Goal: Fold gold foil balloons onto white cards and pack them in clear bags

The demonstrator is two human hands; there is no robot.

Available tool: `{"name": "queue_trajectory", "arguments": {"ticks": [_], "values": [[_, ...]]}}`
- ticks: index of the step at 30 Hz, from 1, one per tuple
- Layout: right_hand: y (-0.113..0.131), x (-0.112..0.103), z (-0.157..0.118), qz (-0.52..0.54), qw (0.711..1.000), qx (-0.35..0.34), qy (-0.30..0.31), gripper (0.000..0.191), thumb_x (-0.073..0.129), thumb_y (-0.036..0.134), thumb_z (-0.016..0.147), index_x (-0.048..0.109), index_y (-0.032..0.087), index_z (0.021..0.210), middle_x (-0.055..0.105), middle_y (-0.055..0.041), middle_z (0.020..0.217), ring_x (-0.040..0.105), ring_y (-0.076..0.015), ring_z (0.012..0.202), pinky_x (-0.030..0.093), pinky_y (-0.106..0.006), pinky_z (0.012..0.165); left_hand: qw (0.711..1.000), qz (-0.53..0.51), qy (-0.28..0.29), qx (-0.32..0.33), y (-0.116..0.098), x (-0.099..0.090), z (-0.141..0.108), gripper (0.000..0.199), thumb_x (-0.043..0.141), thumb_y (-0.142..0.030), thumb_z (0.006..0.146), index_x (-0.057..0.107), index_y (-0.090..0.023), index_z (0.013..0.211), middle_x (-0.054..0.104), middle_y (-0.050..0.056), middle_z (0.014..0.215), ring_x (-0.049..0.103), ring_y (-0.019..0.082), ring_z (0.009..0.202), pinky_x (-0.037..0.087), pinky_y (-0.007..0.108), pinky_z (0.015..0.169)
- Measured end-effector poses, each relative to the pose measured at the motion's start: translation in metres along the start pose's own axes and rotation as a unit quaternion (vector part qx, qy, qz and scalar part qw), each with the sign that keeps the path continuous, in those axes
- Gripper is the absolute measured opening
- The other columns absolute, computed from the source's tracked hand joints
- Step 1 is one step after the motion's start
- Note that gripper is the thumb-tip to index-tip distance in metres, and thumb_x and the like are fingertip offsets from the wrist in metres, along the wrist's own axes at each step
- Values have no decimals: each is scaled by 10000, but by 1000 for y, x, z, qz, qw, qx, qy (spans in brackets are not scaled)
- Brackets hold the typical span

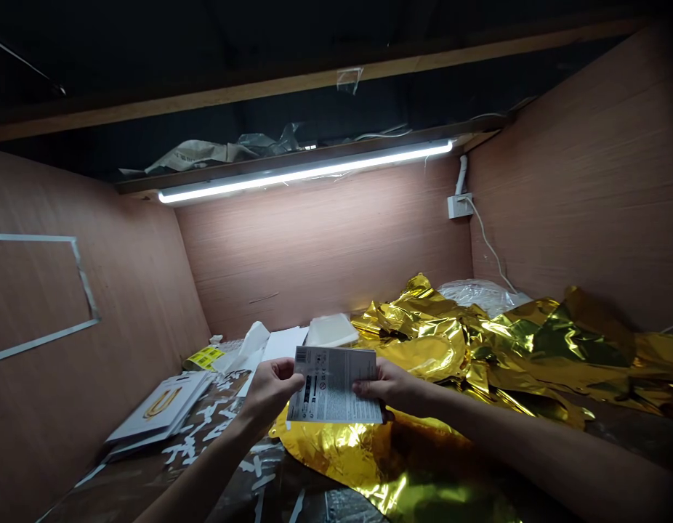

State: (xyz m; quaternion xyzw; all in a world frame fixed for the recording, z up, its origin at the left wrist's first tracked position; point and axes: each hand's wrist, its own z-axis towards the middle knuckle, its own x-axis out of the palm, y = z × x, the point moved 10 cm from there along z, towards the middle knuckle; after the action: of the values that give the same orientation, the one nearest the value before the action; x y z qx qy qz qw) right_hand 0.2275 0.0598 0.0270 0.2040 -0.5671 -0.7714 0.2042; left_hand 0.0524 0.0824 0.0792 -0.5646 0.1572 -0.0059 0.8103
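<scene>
A flat grey printed packet [339, 388], with a barcode at its upper left corner, is held up in front of me. My left hand [274, 388] pinches its left edge between thumb and curled fingers. On the right edge, my right hand [383, 385] grips it with the thumb on the printed face and the fingers behind, mostly hidden. Beneath and to the right of the packet lies shiny gold foil [341, 447], crumpled into a large heap toward the back right.
White cards [156, 407] with a gold loop on top are stacked at the left. Yellow labels [204, 357], white sheets [282, 345] and a clear plastic bag [481, 294] lie farther back. Wooden panels enclose three sides, under a lit tube [309, 172].
</scene>
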Motion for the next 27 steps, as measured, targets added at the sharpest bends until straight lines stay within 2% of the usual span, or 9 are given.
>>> {"name": "queue_trajectory", "arguments": {"ticks": [2,5,7,9,12,16,20,23,27], "values": [[2,1,-2,0,1000,-2,14,333,767,455,800,651,149,862,520,25,651,448,-83,500,365,-207,443,999,-18,47,-11,3,9,-2,182,643,-146,660,751,-134,805,726,42,748,649,171,670,480,229,597],[2,-6,-5,27,1000,2,6,351,816,431,748,648,140,850,544,20,675,462,-79,544,385,-195,477,971,-94,192,-107,16,28,-16,242,684,-188,666,761,-155,893,757,83,870,704,256,802,562,320,654],[1,-18,-3,65,997,11,-30,369,820,432,741,634,145,881,527,37,645,433,-71,491,356,-193,427,938,-139,270,-167,17,30,-29,260,693,-314,723,778,-156,911,768,141,1001,697,354,1000,598,417,700],[3,-37,-1,104,989,4,-105,353,801,419,768,616,149,901,512,48,619,396,-65,444,318,-191,378,928,-148,291,-180,14,19,-31,396,637,-492,812,796,-148,926,751,184,1145,612,416,1209,609,444,708],[11,-78,-2,148,953,-42,-260,256,757,321,815,609,137,915,569,12,663,439,-71,466,341,-186,377,947,-95,243,-188,22,1,-14,594,582,-673,838,800,-137,975,722,200,1248,615,414,1229,566,319,563],[4,-120,-11,148,903,-53,-399,139,692,245,857,601,141,869,597,-20,636,493,-96,461,372,-200,373,979,74,87,-168,39,-15,44,493,742,-587,770,770,-114,905,780,180,940,741,261,743,438,225,463],[-3,-138,-11,99,898,-50,-425,152,658,286,890,599,154,846,605,-29,602,522,-114,446,403,-214,369,979,148,-16,-136,39,-7,109,263,792,-361,767,701,-123,700,697,83,631,594,147,408,356,214,418],[-4,-142,-10,71,900,-43,-429,198,665,329,890,594,168,799,592,-26,558,520,-123,427,414,-224,360,973,167,-63,-146,44,0,147,345,822,-345,759,611,-147,571,579,28,476,486,127,300,320,231,397],[0,-141,-10,42,906,-23,-421,226,670,323,894,585,180,741,566,-11,504,516,-124,393,409,-222,348,977,135,-72,-146,53,10,180,390,843,-277,754,562,-177,503,478,-11,367,406,140,242,300,252,355]]}}
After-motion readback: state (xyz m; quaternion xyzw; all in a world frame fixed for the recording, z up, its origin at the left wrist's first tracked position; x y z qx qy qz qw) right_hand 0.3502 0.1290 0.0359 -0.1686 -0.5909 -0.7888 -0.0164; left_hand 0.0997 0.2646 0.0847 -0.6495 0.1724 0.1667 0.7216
